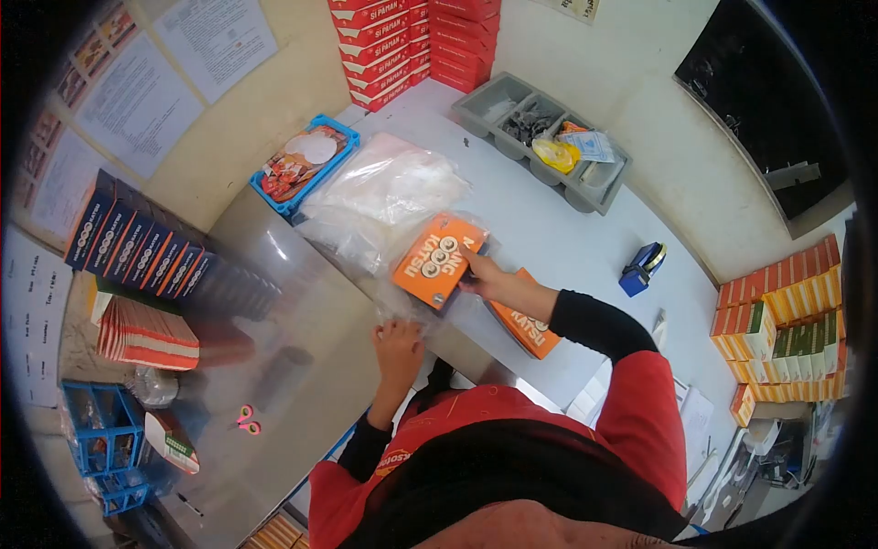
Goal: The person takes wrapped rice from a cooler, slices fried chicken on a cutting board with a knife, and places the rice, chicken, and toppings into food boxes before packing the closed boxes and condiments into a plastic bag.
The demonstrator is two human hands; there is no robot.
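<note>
My right hand (498, 282) grips an orange box (432, 259) with white lettering by its right side, fingers wrapped over its edge. Thin clear plastic (393, 297) lies around the lower left of this box. My left hand (398, 346) is at the table edge just below, its fingers curled on the plastic bag's edge. Under my right forearm lies another orange box (526, 320), partly hidden by the arm. Beyond the held box spreads a pile of clear plastic bags (389, 183) on the white table.
A blue basket of packets (306, 160) and a grey divided tray (544, 137) stand farther back. Dark blue boxes (137, 240) are stacked left, near pink scissors (245, 420). A blue tape dispenser (643, 268) sits right. Red boxes (375, 50) rise at the back.
</note>
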